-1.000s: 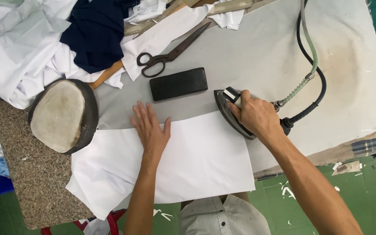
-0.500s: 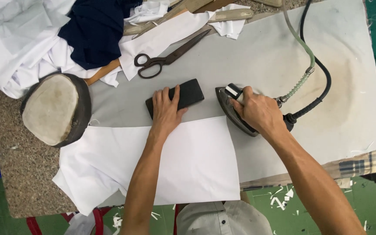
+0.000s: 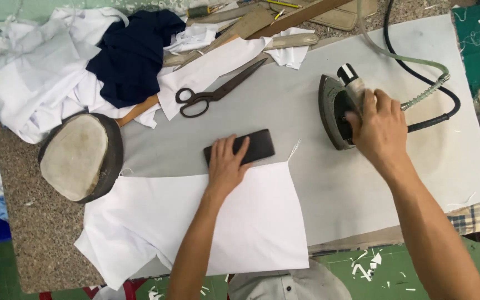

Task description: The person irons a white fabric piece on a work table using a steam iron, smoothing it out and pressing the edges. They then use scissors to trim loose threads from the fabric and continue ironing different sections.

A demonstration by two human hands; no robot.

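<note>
Left hand (image 3: 226,164) lies flat with fingers spread over the black block (image 3: 241,148), pressing it at the top edge of the white fabric panel (image 3: 195,222). Right hand (image 3: 380,127) is clamped around the handle of the steam iron (image 3: 334,111), sitting on the grey surface (image 3: 306,183), well apart from the fabric. Scissors (image 3: 215,90) lie beyond.

1. The left hand (image 3: 226,165) lies palm-down on a black block (image 3: 241,149), fingers spread across its left half.
2. Just below the block, a white fabric piece (image 3: 195,219) is spread flat on the grey pressing cloth (image 3: 284,105).
3. The right hand (image 3: 379,128) grips the handle of a steam iron (image 3: 334,111), which sits on the cloth, well apart from the white fabric.
4. Scissors (image 3: 212,94) lie above the block; a rounded pressing pad (image 3: 79,158) sits at the left.
</note>
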